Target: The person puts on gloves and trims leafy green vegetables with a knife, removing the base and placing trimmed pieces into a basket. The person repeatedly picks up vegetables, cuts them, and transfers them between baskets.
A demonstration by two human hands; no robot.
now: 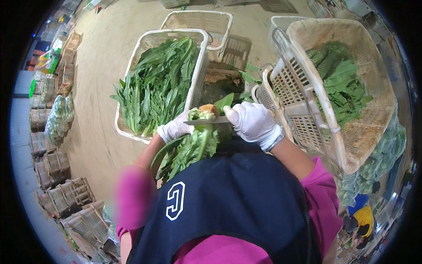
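Observation:
My left hand (176,127), in a white glove, grips a head of leafy green lettuce (201,142) whose cut brown stem end points away from me. In my right hand (252,123), also gloved, is a knife; its blade (207,121) lies across the lettuce just below the stem end. A loose green leaf (225,101) shows beside the right thumb. Beyond my left hand stands a white plastic crate (134,56) filled with long-leaved greens (165,82). The knife handle is hidden in my right fist.
To the right, a large tilted plastic basket (372,76) holds loose leaves (343,85). Another white crate (197,15) stands behind the filled one. Bagged vegetables (59,118) and stacked baskets (57,165) line the left; a person (362,217) is at lower right.

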